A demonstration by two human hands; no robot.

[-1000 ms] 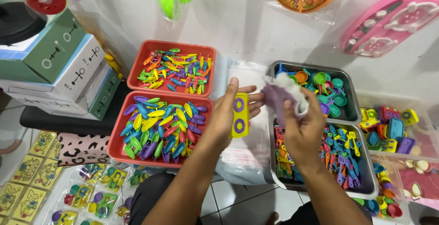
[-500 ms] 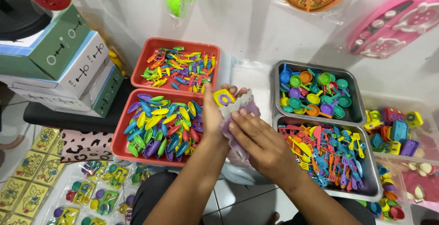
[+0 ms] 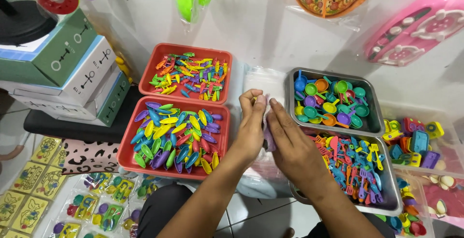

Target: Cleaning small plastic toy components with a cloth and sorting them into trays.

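Both hands meet over a stack of clear bags [image 3: 261, 81], between the red tray of boat-shaped pieces [image 3: 126, 143] and the metal pan of tiny utensils [image 3: 384, 163]. The left hand [image 3: 251, 129] and right hand [image 3: 295, 146] press a purple cloth [image 3: 268, 139] between them; the grip of each is flat and closed on it. Risk, as judged: a small piece wrapped inside, hidden here, could slip out into a tray, or an elbow could nudge the pan.
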